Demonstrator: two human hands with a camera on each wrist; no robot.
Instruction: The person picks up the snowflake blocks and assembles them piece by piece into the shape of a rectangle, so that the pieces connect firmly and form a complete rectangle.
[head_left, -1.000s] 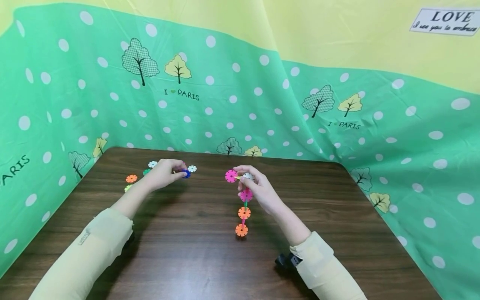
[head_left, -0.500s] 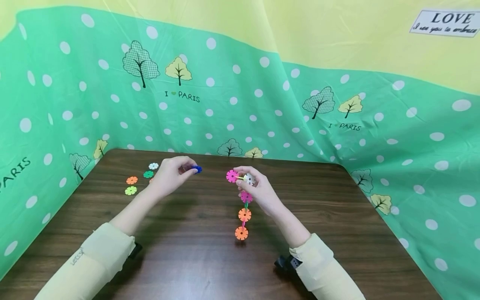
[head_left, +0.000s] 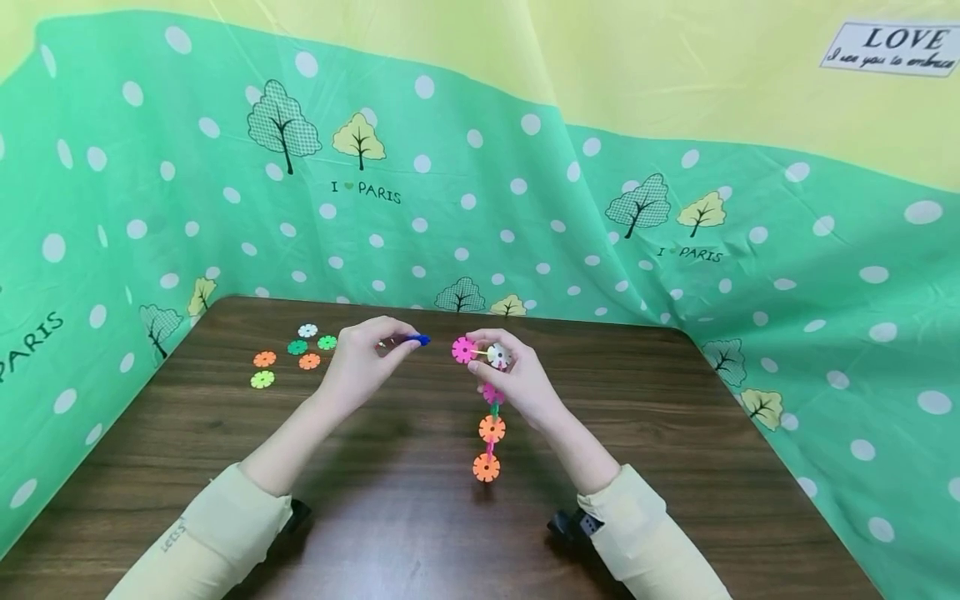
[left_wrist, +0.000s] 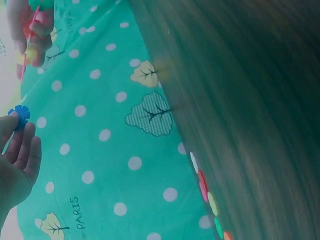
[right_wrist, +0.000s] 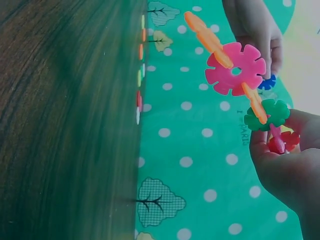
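Note:
Thumb and fingers of my left hand (head_left: 366,362) pinch a blue snowflake disc (head_left: 422,339), seen nearly edge-on in the head view. The left wrist view shows the notched rim of this blue disc (left_wrist: 21,117). My right hand (head_left: 528,383) grips a chain of interlocked snowflake discs near its upper end. A pink disc (head_left: 464,350) sticks out to the left, joined by a thin yellow one to a white disc (head_left: 498,355). Below the hand hang more links, down to an orange disc (head_left: 486,467). A short gap separates the blue disc from the pink one.
Several loose discs lie at the table's back left, among them a white disc (head_left: 307,331), an orange disc (head_left: 265,358) and a yellow-green disc (head_left: 262,379). A polka-dot curtain (head_left: 420,192) hangs behind the brown table (head_left: 390,517).
My left hand has carried the blue disc rightward from the loose discs toward the chain, uncovering several discs behind it. The right hand has stayed nearly still with the chain.

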